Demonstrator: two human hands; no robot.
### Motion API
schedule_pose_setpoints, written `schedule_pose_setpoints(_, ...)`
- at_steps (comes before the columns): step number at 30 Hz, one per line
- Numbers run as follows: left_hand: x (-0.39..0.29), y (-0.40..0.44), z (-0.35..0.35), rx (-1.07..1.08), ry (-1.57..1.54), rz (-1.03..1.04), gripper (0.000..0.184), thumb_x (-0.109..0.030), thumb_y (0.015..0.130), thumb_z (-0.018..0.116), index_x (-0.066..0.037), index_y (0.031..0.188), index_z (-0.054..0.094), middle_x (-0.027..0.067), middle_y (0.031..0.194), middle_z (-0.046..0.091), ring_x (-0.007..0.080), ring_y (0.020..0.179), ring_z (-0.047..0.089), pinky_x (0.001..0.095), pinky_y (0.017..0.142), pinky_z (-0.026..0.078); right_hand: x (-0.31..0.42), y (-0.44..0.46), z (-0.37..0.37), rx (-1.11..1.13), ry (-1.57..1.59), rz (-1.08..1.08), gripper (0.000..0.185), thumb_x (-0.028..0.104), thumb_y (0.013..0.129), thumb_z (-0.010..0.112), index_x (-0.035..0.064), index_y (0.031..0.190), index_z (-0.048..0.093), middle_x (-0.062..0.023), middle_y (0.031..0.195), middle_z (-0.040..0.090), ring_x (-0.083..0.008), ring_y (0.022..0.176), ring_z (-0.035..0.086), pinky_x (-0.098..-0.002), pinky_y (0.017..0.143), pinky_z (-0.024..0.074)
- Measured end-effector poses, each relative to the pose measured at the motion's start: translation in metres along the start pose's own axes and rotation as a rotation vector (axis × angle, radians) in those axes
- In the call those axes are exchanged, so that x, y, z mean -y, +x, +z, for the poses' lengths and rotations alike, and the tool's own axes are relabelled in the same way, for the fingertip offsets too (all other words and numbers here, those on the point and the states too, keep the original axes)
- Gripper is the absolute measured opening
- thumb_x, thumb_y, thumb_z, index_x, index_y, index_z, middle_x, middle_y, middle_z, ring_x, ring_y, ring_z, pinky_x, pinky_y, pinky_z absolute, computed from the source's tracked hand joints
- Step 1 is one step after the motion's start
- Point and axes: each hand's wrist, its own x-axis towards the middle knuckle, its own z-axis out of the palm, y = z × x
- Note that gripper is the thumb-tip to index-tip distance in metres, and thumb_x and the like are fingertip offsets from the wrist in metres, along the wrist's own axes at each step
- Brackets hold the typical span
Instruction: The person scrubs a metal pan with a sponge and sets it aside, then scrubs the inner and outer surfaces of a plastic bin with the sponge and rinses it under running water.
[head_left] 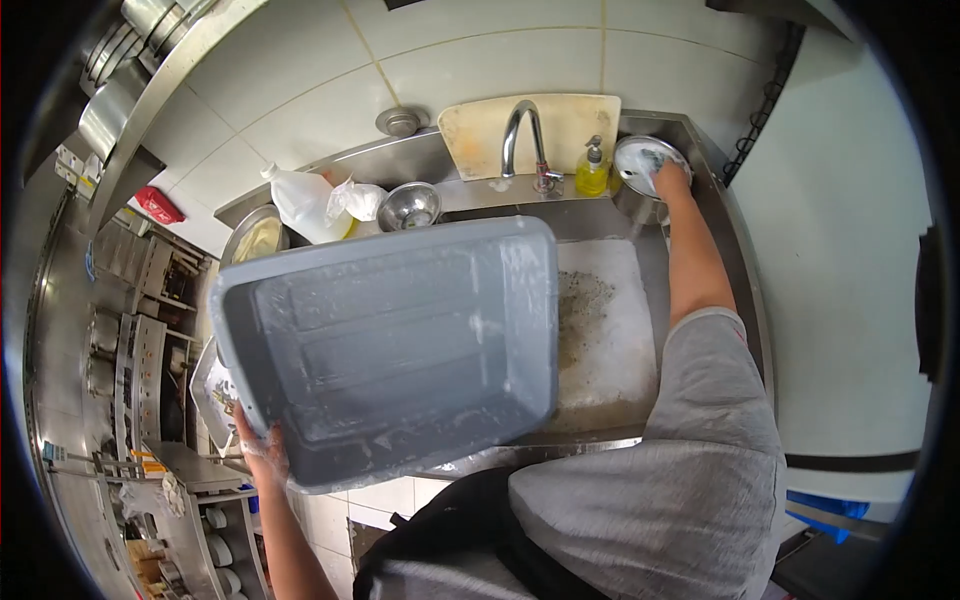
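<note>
My left hand (262,452) grips the rim of a grey plastic tub (385,345) at its lower left corner. The tub is tilted over the sink, with its inside towards me and soapy streaks on its walls. At the far right corner, my right hand (672,180) reaches into a metal pot (640,207) of white suds. Its fingers are around a greenish scrub pad (653,160), partly covered by foam. A yellow soap pump bottle (592,172) stands just left of the pot.
Foamy water with dark specks lies in the steel sink (610,340) under the curved faucet (520,140). A cutting board (470,135) leans on the wall. Left of it are a metal bowl (410,206) and a white jug (300,203). A metal shelf (165,90) overhangs the upper left.
</note>
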Motion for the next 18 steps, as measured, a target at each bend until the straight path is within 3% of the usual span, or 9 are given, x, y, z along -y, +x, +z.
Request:
schedule_pose_setpoints(1, 0.033, 0.005, 0.006, -0.014, 0.024, 0.0, 0.068, 0.001, 0.077, 0.054, -0.005, 0.14, 0.028, 0.0148, 0.129, 0.046, 0.0249, 0.116, 0.046, 0.0328, 0.1, 0.034, -0.01, 0.023, 0.024, 0.145, -0.049, -0.041, 0.053, 0.026, 0.082, 0.061, -0.0062, 0.122, 0.049, -0.0252, 0.117, 0.056, -0.0359, 0.107, 0.056, -0.0402, 0.092, 0.0449)
schedule_pose_setpoints(4, 0.06, 0.012, 0.026, 0.074, -0.054, -0.139, 0.066, 0.002, 0.076, 0.055, -0.003, 0.138, 0.032, 0.0145, 0.126, 0.049, 0.0248, 0.115, 0.048, 0.0313, 0.099, 0.035, -0.018, 0.057, 0.067, 0.254, -0.009, 0.038, 0.041, 0.022, 0.087, 0.051, -0.0031, 0.119, 0.055, -0.0236, 0.118, 0.057, -0.0358, 0.109, 0.056, -0.0411, 0.092, 0.0447)
schedule_pose_setpoints(6, 0.058, 0.017, 0.039, 0.149, -0.019, -0.253, 0.066, 0.001, 0.077, 0.056, -0.001, 0.138, 0.032, 0.016, 0.125, 0.051, 0.0236, 0.113, 0.05, 0.0293, 0.097, 0.036, -0.017, 0.049, 0.063, 0.203, 0.043, 0.234, 0.061, 0.018, 0.086, 0.047, 0.002, 0.14, 0.024, -0.0238, 0.122, 0.054, -0.0366, 0.109, 0.055, -0.0422, 0.094, 0.0437)
schedule_pose_setpoints(8, 0.081, 0.02, 0.058, 0.22, -0.007, -0.257, 0.063, -0.002, 0.08, 0.057, -0.001, 0.138, 0.032, 0.0167, 0.124, 0.052, 0.0239, 0.113, 0.05, 0.0295, 0.095, 0.038, -0.045, 0.08, 0.093, 0.16, 0.223, 0.277, 0.055, 0.017, 0.086, 0.047, 0.0035, 0.137, 0.033, -0.024, 0.122, 0.054, -0.0373, 0.109, 0.055, -0.0435, 0.092, 0.0444)
schedule_pose_setpoints(10, 0.094, 0.02, 0.083, 0.244, -0.026, -0.308, 0.063, -0.008, 0.083, 0.058, -0.002, 0.139, 0.03, 0.0171, 0.122, 0.054, 0.0236, 0.112, 0.052, 0.0305, 0.094, 0.039, -0.025, 0.043, 0.041, -0.043, 0.099, 0.144, 0.04, 0.02, 0.088, 0.049, -0.0037, 0.121, 0.05, -0.027, 0.112, 0.058, -0.0399, 0.106, 0.056, -0.0456, 0.089, 0.0445)
schedule_pose_setpoints(12, 0.091, 0.016, 0.111, 0.241, -0.015, -0.231, 0.061, -0.014, 0.087, 0.058, -0.005, 0.139, 0.028, 0.0203, 0.121, 0.055, 0.0285, 0.108, 0.056, 0.0342, 0.091, 0.043, -0.032, 0.041, 0.024, -0.171, 0.196, 0.105, 0.042, 0.022, 0.087, 0.054, -0.0054, 0.118, 0.051, -0.0271, 0.11, 0.059, -0.0403, 0.104, 0.056, -0.0436, 0.088, 0.0447)
schedule_pose_setpoints(14, 0.079, 0.021, 0.126, 0.244, 0.189, -0.261, 0.055, -0.019, 0.089, 0.055, -0.007, 0.137, 0.03, 0.0233, 0.12, 0.055, 0.036, 0.104, 0.058, 0.0398, 0.086, 0.045, -0.023, 0.022, -0.007, -0.413, 0.289, 0.124, 0.044, 0.023, 0.085, 0.06, -0.007, 0.117, 0.052, -0.0236, 0.107, 0.062, -0.037, 0.1, 0.059, -0.0398, 0.086, 0.0458)
schedule_pose_setpoints(16, 0.032, 0.031, 0.128, 0.267, 0.416, -0.366, 0.05, -0.021, 0.09, 0.052, -0.008, 0.134, 0.032, 0.0243, 0.117, 0.055, 0.0409, 0.101, 0.057, 0.0449, 0.081, 0.046, 0.025, -0.043, -0.066, -0.264, 1.173, 0.083, 0.047, 0.024, 0.082, 0.066, -0.0062, 0.115, 0.054, -0.0153, 0.105, 0.063, -0.0264, 0.095, 0.062, -0.0347, 0.084, 0.0466)
schedule_pose_setpoints(18, 0.043, 0.031, 0.139, 0.239, 0.422, -0.305, 0.053, -0.021, 0.088, 0.054, -0.008, 0.134, 0.031, 0.023, 0.115, 0.055, 0.0405, 0.101, 0.058, 0.0457, 0.08, 0.047, 0.075, -0.106, -0.105, -0.008, 1.408, 0.13, 0.044, 0.023, 0.083, 0.066, -0.0038, 0.116, 0.055, -0.0092, 0.105, 0.062, -0.0181, 0.092, 0.06, -0.0318, 0.084, 0.0461)
